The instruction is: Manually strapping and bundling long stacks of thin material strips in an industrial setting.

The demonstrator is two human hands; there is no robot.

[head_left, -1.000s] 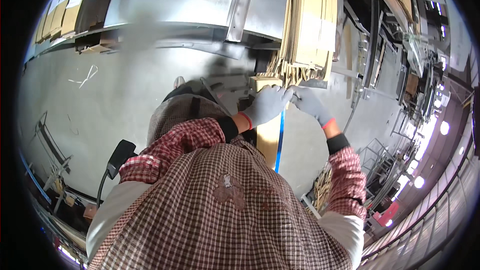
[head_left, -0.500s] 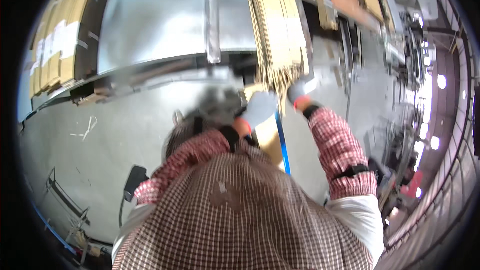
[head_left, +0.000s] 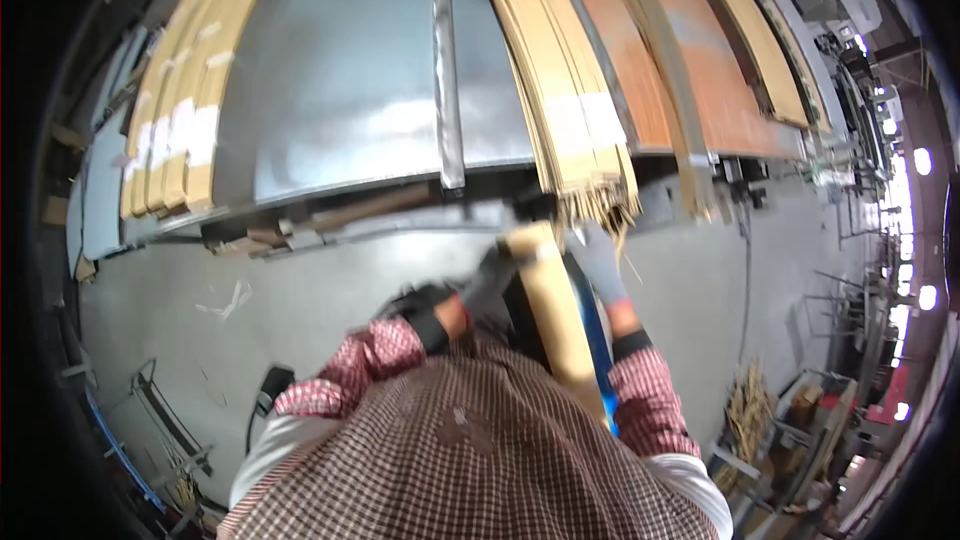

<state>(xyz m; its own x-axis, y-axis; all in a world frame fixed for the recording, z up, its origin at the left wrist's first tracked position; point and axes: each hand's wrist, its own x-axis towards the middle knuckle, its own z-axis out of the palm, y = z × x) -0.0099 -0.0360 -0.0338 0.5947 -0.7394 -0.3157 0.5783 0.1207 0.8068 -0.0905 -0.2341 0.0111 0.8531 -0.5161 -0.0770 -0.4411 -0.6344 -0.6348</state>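
The left grip (head_left: 488, 280) and right grip (head_left: 600, 265), together a second ago, have parted: the left has moved off the tan board (head_left: 556, 315) to its left side, baring the upper end; the right now sits right of the board, just below the frayed strip ends (head_left: 600, 206) at the worktop's (head_left: 350, 90) front edge. More worktop shows.

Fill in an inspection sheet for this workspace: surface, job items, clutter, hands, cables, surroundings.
Surface: grey metal tabletop, glare near its front edge.
Job items: tan strip bundle, ragged ends past the tabletop's edge; tan panel just below, blue piece along its right side.
Clutter: white scrap on the floor.
Hands: left hand at the panel's upper left, right hand by the ragged ends; blur hides both grips.
Cables: black cord below a black device, lower left.
Surroundings: tan stack, upper left; loose strips piled, lower right.
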